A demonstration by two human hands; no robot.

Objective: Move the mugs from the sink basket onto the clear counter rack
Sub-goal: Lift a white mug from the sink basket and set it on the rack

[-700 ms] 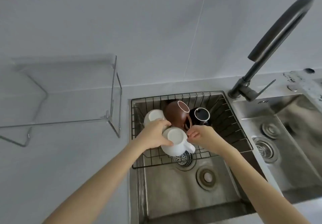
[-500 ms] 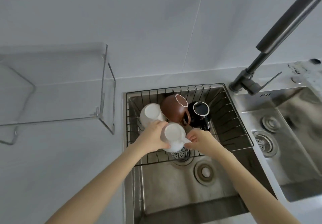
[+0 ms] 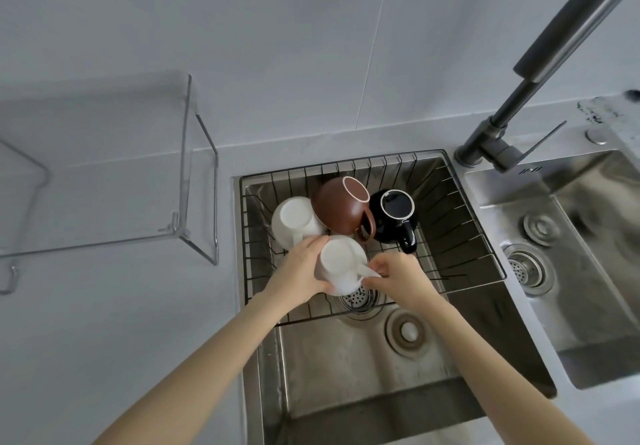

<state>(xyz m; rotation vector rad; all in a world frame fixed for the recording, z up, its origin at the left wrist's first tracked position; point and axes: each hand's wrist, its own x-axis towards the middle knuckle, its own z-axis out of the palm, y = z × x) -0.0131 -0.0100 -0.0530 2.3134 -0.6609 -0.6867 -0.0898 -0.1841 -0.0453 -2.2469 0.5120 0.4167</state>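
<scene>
STEP: lifting first mug | left hand (image 3: 300, 268) clasping upturned white ceramic mug (image 3: 341, 263) body, right hand (image 3: 394, 276) fingers pinching its handle, inside black wire sink basket (image 3: 485, 236) | NEXT: carrying left to empty clear acrylic counter rack (image 3: 185, 153)

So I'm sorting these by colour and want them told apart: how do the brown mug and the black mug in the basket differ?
The brown mug is the larger and rounder; the black mug is smaller. The brown mug lies in the middle, against a white mug; the black mug lies to its right, nearer the faucet. The brown mug's handle is brown, the black mug's black. Both lie base up, handles towards the person, with pale-ringed bases, untouched by either hand.
</scene>
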